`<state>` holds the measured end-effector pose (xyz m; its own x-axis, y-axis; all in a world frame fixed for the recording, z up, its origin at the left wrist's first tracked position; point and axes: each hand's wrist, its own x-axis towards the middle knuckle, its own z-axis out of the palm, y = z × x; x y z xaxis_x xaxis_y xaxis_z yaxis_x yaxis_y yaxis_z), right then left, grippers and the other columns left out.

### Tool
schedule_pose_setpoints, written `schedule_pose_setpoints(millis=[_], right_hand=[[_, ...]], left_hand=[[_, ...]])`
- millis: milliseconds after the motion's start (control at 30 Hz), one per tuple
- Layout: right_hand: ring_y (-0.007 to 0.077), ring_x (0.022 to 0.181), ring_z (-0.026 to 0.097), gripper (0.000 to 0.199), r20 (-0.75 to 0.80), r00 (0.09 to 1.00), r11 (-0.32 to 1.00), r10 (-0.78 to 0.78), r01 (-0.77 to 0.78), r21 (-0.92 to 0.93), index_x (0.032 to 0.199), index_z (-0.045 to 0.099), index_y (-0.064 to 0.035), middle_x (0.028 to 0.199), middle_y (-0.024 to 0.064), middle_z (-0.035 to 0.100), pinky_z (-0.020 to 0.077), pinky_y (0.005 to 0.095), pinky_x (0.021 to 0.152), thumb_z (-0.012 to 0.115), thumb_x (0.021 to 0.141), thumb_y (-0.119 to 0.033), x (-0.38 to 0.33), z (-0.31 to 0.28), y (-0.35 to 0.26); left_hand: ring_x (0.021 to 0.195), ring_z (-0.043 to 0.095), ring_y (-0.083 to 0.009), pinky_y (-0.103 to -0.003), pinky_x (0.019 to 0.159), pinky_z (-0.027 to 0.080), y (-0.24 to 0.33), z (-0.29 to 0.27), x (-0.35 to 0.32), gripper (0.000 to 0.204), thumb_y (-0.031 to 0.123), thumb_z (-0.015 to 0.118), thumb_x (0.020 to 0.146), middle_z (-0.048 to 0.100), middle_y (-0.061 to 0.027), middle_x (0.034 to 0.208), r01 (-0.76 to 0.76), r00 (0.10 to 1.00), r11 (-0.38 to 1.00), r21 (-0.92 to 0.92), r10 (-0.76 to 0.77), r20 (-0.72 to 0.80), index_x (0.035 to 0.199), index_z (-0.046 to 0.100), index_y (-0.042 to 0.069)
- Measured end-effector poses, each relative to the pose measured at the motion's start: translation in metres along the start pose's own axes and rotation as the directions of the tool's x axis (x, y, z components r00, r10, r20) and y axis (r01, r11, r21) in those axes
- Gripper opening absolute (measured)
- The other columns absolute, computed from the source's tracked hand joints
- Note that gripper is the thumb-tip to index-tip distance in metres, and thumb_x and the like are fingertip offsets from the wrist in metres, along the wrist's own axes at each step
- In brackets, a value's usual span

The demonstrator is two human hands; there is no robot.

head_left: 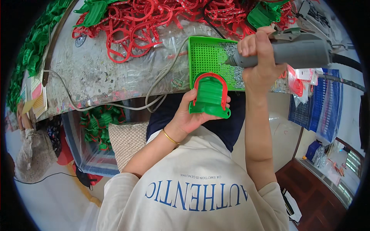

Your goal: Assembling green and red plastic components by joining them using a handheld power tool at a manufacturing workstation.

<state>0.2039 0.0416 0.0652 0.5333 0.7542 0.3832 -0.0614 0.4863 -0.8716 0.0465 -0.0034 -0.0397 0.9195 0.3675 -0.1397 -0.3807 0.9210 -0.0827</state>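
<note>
1. Left hand [189,117] closed around green clip part [210,96], below the green tray [208,57], at its 6 o'clock.
2. Right hand [260,57] fist-tight on grey power driver [293,52]; tip apparently among screws [233,65].
3. Advise steadying the part, driver square.

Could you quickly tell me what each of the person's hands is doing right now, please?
Left hand: closed on a green and red plastic part.
Right hand: closed on a grey power screwdriver, its tip over the green tray.
</note>
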Motion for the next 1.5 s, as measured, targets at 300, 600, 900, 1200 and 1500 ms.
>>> schedule_pose_setpoints(millis=[300,600,900,1200,1500], right_hand=[[0.0124,0.054,0.043,0.014,0.048,0.997,0.998,0.065,-0.064,-0.029,0.097,0.057,-0.0029,0.06,0.0006,0.042,0.0372,0.0285,0.054,0.062,0.087,-0.01,-0.019,0.007,-0.008],[0.0126,0.056,0.044,0.014,0.057,0.996,0.997,0.069,-0.067,-0.032,0.097,0.056,-0.0029,0.061,0.0005,0.042,0.038,0.0286,0.055,0.062,0.087,-0.009,-0.021,0.006,-0.006],[0.0127,0.055,0.044,0.013,0.052,0.997,0.998,0.052,-0.049,-0.043,0.094,0.054,-0.0027,0.06,0.0006,0.042,0.0383,0.0289,0.055,0.063,0.086,-0.008,-0.024,0.009,-0.004],[0.0129,0.051,0.044,0.009,0.06,0.998,0.996,0.018,-0.013,-0.085,0.085,0.052,-0.003,0.058,0.0011,0.043,0.0384,0.0295,0.052,0.061,0.086,-0.006,-0.027,0.011,-0.002],[0.0129,0.052,0.044,0.01,0.168,0.985,0.992,0.025,-0.004,-0.125,0.085,0.051,-0.0032,0.059,0.0016,0.044,0.0369,0.0291,0.052,0.06,0.087,-0.008,-0.026,0.003,-0.002]], left_hand=[[0.115,0.054,-0.0353,-0.048,0.096,0.046,-0.002,0.003,0.0,0.073,0.049,0.057,0.085,0.05,-0.0266,0.126,-0.025,1.0,0.998,0.058,0.026,-0.014,0.134,0.04,-0.002],[0.115,0.054,-0.0358,-0.049,0.097,0.046,-0.001,0.003,0.001,0.072,0.048,0.056,0.086,0.05,-0.027,0.126,-0.045,0.999,0.995,0.09,0.044,0.008,0.134,0.039,-0.002],[0.115,0.054,-0.036,-0.049,0.096,0.046,0.0,0.004,-0.001,0.073,0.049,0.057,0.085,0.051,-0.0267,0.125,-0.026,0.999,0.997,0.075,0.028,-0.016,0.134,0.039,-0.003],[0.115,0.054,-0.0362,-0.05,0.097,0.045,0.001,0.001,-0.001,0.073,0.049,0.055,0.086,0.052,-0.0269,0.125,-0.018,1.0,0.996,0.084,0.019,-0.017,0.134,0.039,-0.003],[0.116,0.054,-0.0358,-0.05,0.098,0.045,0.003,0.008,0.0,0.069,0.046,0.055,0.087,0.052,-0.0261,0.124,-0.012,0.999,0.994,0.11,0.017,-0.041,0.134,0.039,-0.003]])
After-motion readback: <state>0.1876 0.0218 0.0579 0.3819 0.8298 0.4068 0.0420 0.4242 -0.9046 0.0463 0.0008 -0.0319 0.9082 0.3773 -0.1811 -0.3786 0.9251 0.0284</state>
